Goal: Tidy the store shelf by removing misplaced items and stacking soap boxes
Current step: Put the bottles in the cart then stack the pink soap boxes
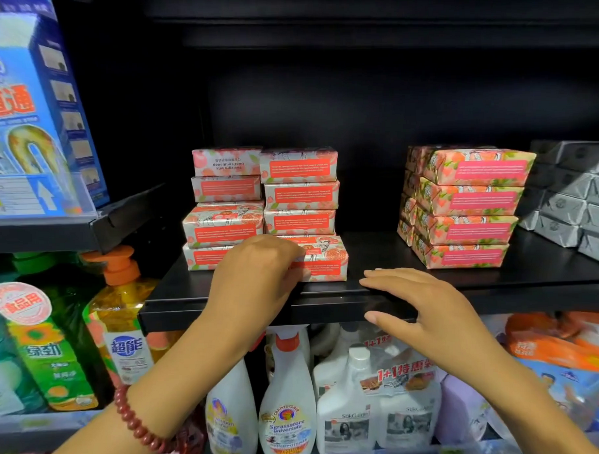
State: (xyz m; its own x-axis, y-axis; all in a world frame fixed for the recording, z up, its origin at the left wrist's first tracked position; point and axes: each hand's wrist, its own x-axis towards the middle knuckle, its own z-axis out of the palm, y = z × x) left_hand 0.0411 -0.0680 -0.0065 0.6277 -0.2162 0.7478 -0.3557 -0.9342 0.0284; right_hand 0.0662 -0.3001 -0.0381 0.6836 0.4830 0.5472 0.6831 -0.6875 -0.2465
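Soap box in left hand sits by shelf edge.

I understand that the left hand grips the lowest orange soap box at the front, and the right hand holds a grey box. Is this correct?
Not quite. The head view shows the right hand holding nothing: it rests open on the front edge of the shelf, apart from the grey boxes. The left hand does grip the lowest orange soap box.

Bare left forearm, bare right forearm, bracelet on the left wrist — dark-red round beads
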